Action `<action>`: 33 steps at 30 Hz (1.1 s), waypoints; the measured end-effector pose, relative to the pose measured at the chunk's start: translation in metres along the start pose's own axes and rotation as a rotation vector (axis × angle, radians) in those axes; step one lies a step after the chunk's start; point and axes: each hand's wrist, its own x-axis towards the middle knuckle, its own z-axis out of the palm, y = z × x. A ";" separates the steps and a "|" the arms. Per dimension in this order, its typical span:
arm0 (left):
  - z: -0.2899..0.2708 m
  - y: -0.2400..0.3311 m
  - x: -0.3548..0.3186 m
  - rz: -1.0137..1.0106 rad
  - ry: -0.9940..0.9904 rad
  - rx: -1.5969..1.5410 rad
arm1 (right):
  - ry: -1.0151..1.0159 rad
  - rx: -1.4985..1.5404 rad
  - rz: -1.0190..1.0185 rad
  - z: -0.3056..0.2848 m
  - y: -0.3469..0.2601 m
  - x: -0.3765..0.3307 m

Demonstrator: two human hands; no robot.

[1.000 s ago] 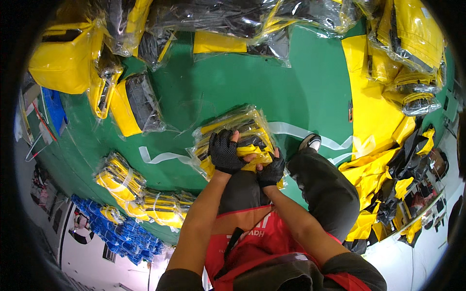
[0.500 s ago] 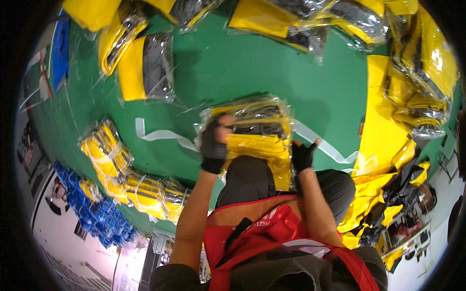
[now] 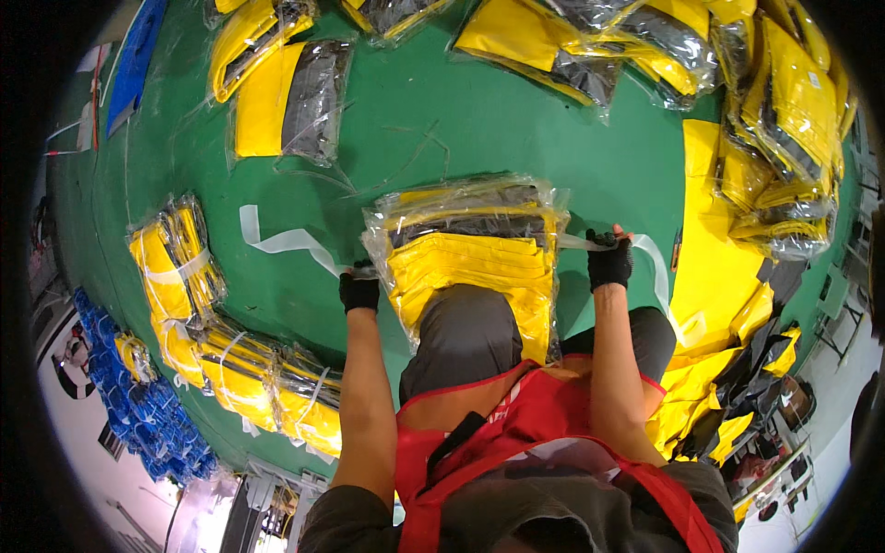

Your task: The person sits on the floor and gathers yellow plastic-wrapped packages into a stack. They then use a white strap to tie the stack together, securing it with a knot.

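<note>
A stack of folded yellow and black pieces in clear plastic bags [image 3: 470, 267] lies on the green surface, with my dark-trousered knee pressed on its near half. Out from both sides of the stack runs a translucent white strap [image 3: 293, 241]; its middle is hidden by the stack. At the left side my left hand [image 3: 359, 290], in a black fingerless glove, is closed on the strap. My right hand [image 3: 610, 260], gloved alike, pinches the strap beyond the right side, and the loose end curves down past it.
Bundles of yellow pieces tied with white bands [image 3: 180, 272] lie at the left. Bagged yellow and black packs [image 3: 290, 101] lie across the far side, piled higher at the far right [image 3: 788, 120]. A long yellow sheet [image 3: 705, 240] lies at the right. Blue bundles [image 3: 147, 405] sit at the lower left.
My left hand has come off the stack top to the strap at its left side. My right hand has moved outward and farther away, and now grips the strap.
</note>
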 end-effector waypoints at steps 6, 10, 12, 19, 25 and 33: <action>0.031 0.017 -0.086 0.333 -0.185 0.964 | -0.078 -0.267 0.009 -0.039 -0.101 -0.100; 0.069 0.046 -0.187 0.195 -0.301 0.694 | -0.224 -0.356 -0.099 -0.066 -0.104 -0.136; 0.075 0.081 -0.242 0.242 -0.458 0.664 | -0.237 -0.737 -0.136 -0.047 -0.110 -0.139; 0.210 0.063 -0.374 0.668 -0.512 1.574 | -1.000 -1.304 -0.980 0.030 -0.013 -0.201; 0.264 -0.122 -0.392 0.798 -1.078 1.541 | -1.039 -1.344 -1.216 0.038 -0.034 -0.248; 0.298 -0.084 -0.298 0.285 -0.982 2.147 | -1.044 -1.254 -0.637 0.006 -0.029 -0.234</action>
